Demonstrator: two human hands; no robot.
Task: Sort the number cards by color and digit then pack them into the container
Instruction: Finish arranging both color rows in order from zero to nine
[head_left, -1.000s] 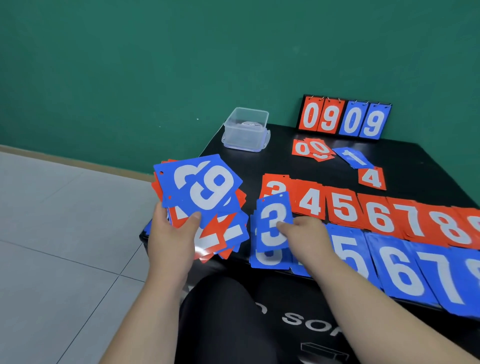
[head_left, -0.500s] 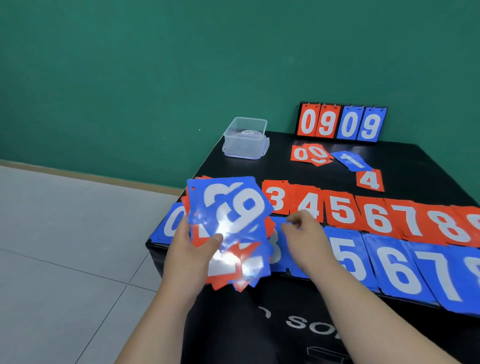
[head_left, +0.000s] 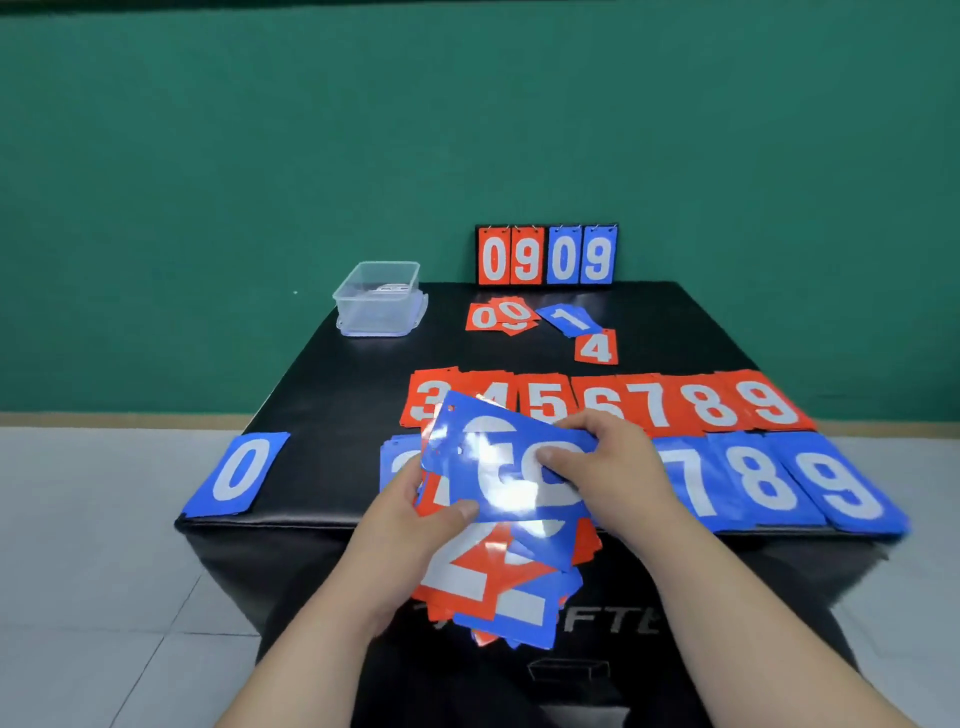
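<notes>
Mid-sort, packing not yet begun. Clutched in left hand (head_left: 415, 525) at the near edge of black padded table (head_left: 322, 405): untidy fan of glossy red and blue number cards (head_left: 498, 582). Pinched by right hand (head_left: 608, 462): top blue card (head_left: 498, 467), digit lost in glare. Next, probably: peeling it free, laying it on its pile in blue row (head_left: 763, 483), short of red row (head_left: 711, 402). Far back left: clear plastic container (head_left: 379, 299).

Two bare forearms reached forward, hands close together. The left hand (head_left: 415, 525) gripped a card stack (head_left: 483, 582), thumb on top; the right hand (head_left: 608, 462) pinched its top card (head_left: 498, 462).
</notes>
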